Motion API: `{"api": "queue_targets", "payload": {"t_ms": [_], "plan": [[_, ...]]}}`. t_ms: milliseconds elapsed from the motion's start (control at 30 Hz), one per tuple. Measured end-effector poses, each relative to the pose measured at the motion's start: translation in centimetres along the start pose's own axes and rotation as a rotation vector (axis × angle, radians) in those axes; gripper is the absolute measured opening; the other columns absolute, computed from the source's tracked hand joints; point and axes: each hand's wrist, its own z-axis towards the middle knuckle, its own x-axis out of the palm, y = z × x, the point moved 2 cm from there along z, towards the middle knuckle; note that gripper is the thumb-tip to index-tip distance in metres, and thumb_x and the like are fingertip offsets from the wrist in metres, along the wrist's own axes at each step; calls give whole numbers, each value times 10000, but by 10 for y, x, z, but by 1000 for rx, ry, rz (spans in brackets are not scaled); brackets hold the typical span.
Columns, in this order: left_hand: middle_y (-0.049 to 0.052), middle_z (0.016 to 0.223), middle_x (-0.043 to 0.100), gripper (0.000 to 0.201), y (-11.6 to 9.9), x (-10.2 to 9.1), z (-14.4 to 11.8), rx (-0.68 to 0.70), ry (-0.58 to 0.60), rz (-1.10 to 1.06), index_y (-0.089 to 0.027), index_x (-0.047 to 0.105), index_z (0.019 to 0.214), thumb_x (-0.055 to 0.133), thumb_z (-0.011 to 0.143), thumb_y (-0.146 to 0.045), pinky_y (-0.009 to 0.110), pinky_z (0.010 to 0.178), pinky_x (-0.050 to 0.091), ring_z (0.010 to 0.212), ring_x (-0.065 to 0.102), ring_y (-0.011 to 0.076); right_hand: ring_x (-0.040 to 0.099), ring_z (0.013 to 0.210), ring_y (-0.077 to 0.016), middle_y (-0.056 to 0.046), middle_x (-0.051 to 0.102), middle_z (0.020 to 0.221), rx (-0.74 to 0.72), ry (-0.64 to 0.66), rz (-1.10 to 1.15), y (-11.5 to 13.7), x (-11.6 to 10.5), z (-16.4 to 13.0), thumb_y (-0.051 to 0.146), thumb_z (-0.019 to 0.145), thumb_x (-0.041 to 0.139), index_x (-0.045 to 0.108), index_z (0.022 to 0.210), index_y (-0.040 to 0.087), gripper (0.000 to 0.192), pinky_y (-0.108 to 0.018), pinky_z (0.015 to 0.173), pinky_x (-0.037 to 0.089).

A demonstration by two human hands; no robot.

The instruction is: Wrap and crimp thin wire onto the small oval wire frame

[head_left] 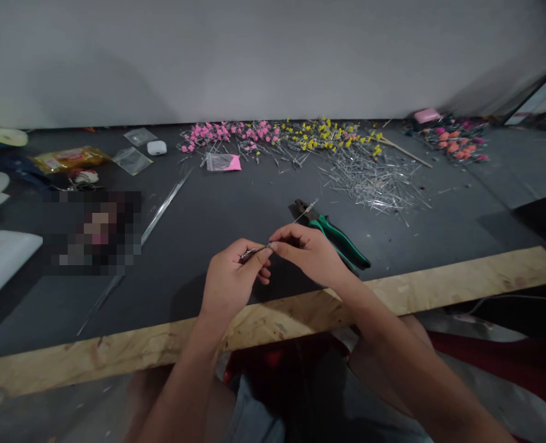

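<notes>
My left hand (231,277) is closed around a slim, dark, silvery metal piece (249,253), most of it hidden by the fingers. Right at its tip, my right hand (307,249) pinches with thumb and forefinger. A thin wire (303,215) sticks out above the right hand's fingers, with a small clear or silvery end. The fingertips of both hands nearly meet over the dark table (152,295). Just behind and beside my right hand lie green-handled pliers (337,237), their dark jaws pointing away from me.
Pink-tipped wires (226,135), yellow-tipped wires (323,135) and a heap of bare wires (374,181) lie along the back. A small bag with pink contents (224,162) is in front. Long straight wires (166,203) lie left. Orange-tipped pieces (457,144) sit right. A wooden edge (152,344) borders the table.
</notes>
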Motion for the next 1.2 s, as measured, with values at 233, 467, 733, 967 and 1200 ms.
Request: {"api": "queue_targets", "payload": {"t_ms": [233,467,733,967,1200], "plan": [[-19,591,651,168,-1,0,-2,188,-61,425,-213,644,771,530,834,-319,227,552,410,572,611,132,561,703,-104,16,631,752,117,-30,155,-1,6,-1,327,774,634,627,810,194,138,-260,680,434],[-3,646,652,202,5,7,-2,314,-91,750,-198,633,785,473,876,-281,236,552,342,576,575,119,547,674,-105,18,607,704,196,-104,188,-10,8,0,342,723,681,651,774,179,174,-261,659,433],[-23,595,642,176,1,7,-4,287,-103,570,-200,642,783,521,859,-302,224,541,384,559,595,111,562,671,-79,39,590,718,193,-150,499,-10,11,-1,222,689,729,611,850,197,201,-236,675,449],[-34,574,618,162,1,8,-2,15,48,-157,-173,615,731,658,759,-327,214,454,493,473,588,105,575,722,-85,31,624,797,38,-53,648,-2,13,-1,208,746,703,581,971,235,257,-222,681,471],[-56,511,582,214,3,12,-1,-254,310,-650,-183,500,672,685,727,-276,155,284,376,348,470,66,542,660,-69,58,599,784,-71,79,770,8,16,-3,174,780,664,544,967,278,245,-197,616,464]]}}
